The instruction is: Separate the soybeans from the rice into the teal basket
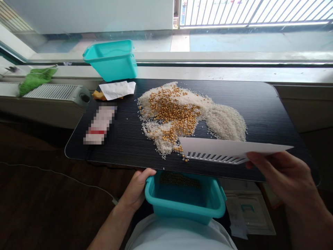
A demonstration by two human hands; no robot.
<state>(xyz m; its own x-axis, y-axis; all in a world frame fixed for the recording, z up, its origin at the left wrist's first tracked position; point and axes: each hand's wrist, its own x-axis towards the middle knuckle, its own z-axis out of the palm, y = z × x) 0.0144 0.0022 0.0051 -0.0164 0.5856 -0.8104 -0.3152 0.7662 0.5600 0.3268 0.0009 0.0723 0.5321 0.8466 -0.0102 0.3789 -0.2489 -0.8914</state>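
One black table [260, 100] by the window [234, 38] bears rice [226, 119].

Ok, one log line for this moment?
left hand: grips rim of near teal bin below black table edge | right hand: holds white slotted scoop beside rice-and-soybean pile

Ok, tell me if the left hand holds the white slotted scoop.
No, the right hand holds the white slotted scoop; the left hand grips the teal tub.

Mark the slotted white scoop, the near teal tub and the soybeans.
slotted white scoop [229, 147], head view, flat upper face.
near teal tub [182, 208], head view, front wall.
soybeans [174, 111], head view, heap middle.
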